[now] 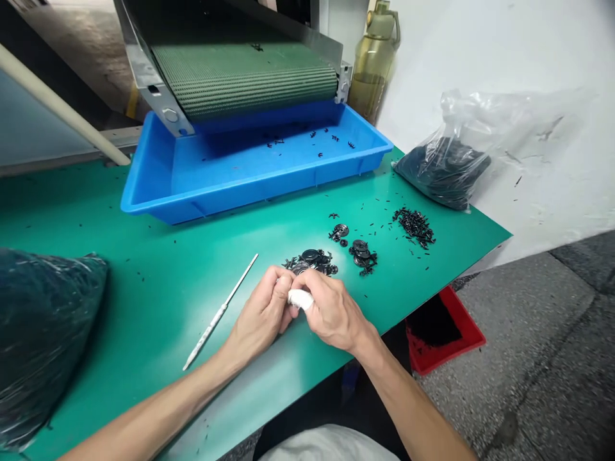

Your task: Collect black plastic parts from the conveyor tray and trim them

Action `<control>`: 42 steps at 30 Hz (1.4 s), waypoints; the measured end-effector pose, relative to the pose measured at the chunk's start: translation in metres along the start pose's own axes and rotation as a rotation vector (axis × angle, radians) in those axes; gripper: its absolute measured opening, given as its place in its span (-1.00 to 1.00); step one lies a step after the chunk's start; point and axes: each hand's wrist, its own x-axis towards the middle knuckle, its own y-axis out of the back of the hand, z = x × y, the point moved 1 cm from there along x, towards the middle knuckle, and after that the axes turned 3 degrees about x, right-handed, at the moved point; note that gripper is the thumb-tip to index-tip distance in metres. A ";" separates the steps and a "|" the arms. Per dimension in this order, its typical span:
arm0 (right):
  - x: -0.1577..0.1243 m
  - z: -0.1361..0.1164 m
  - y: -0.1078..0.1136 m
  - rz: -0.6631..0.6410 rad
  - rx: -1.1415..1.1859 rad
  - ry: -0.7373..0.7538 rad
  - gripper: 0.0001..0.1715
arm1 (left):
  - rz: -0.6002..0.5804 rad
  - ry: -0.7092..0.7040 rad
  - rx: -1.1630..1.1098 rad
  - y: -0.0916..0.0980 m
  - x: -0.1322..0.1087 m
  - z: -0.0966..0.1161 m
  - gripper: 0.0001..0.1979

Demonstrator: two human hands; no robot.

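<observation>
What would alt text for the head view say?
A left hand and right hand meet above a green table, something white showing between them, near piles of small black parts. Behind, a blue tray sits partly beneath a conveyor belt.

The broad green tabletop [211,250] looks smooth and semi-glossy, with soft pale reflections. The small round black discs [312,255] look like shiny plastic. The rectangular blue plastic tray [269,182] has a smooth satin finish; the wide green conveyor belt [250,80] is ridged and matt. The clear plastic bag [442,166] is crinkled and glossy, the speckled grey floor [552,326] rough.
</observation>
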 end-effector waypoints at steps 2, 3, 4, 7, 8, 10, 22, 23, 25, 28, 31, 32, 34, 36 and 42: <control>0.003 0.000 -0.003 -0.007 0.041 -0.020 -0.85 | 0.001 -0.016 -0.033 0.001 0.001 -0.001 -0.67; 0.004 0.000 -0.004 -0.004 0.054 -0.030 -0.86 | -0.005 -0.031 -0.042 0.000 0.001 -0.001 -0.68; 0.005 0.001 -0.005 0.008 0.057 -0.036 -0.85 | -0.017 -0.046 -0.049 0.000 0.001 -0.001 -0.68; 0.005 0.002 0.004 0.083 -0.038 -0.006 -0.74 | -0.029 -0.086 -0.084 -0.001 0.002 0.000 -0.68; 0.005 0.003 0.012 0.127 -0.102 0.017 -0.73 | -0.019 -0.089 -0.106 0.000 0.003 0.001 -0.68; 0.006 0.007 0.036 0.247 -0.266 0.037 -0.74 | -0.002 -0.071 -0.167 0.000 0.004 0.002 -0.67; 0.014 0.047 0.102 0.260 -0.692 -0.306 -0.80 | -0.075 -0.058 -0.304 -0.001 0.006 0.001 -0.79; 0.013 0.042 0.098 0.275 -0.684 -0.270 -0.81 | -0.074 -0.062 -0.315 0.000 0.006 0.001 -0.80; 0.011 0.027 0.086 0.290 -0.642 -0.191 -0.83 | -0.071 -0.056 -0.317 0.001 0.006 0.000 -0.78; 0.008 0.003 0.062 0.199 -0.494 -0.039 -0.74 | -0.048 -0.055 -0.299 0.000 0.008 0.003 -0.71; 0.007 -0.009 0.038 0.037 -0.319 0.076 -0.57 | -0.072 -0.071 -0.259 -0.003 0.011 0.006 -0.64; 0.007 -0.009 0.032 0.004 -0.275 0.087 -0.56 | -0.083 -0.061 -0.255 -0.005 0.013 0.006 -0.63; 0.009 -0.008 0.022 -0.012 -0.210 0.085 -0.57 | -0.100 -0.022 -0.264 -0.007 0.015 0.005 -0.63; 0.012 -0.006 0.017 0.008 -0.168 0.052 -0.63 | -0.101 0.013 -0.293 -0.009 0.017 0.003 -0.64; 0.022 0.000 0.028 -0.003 -0.091 -0.072 -0.70 | -0.098 -0.049 -0.388 -0.008 0.021 0.001 -0.68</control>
